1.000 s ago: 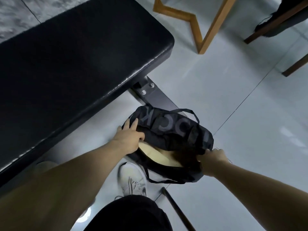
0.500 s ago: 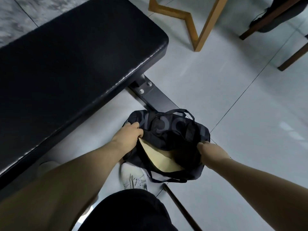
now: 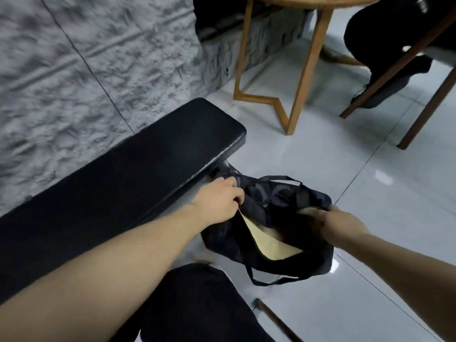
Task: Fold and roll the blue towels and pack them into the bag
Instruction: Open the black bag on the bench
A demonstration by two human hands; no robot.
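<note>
**Both hands hold the bag open on the floor**

Head view: a black bag sits on the pale tiled floor, just beside the end of a black padded bench. Its mouth gapes upward, showing a cream lining inside. No blue towel can be made out in or near it.

The left hand grips the bag's rim on the bench side — its fingers are curled round the fabric. The right hand grips the opposite rim, thumb and fingers pinched on the edge, so the opening is stretched between the two. One strap arches over the far side of the bag; another loops loose on the floor at the near side.

The person's knee, in black cloth, fills the bottom of the view. A dark stick lies on the tiles to its right. Behind the bench stands a rough grey wall. Farther off are the legs of a light wooden table and a darker chair leg, with dark cloth hanging by the chair — the picture is slightly blurred there.
</note>
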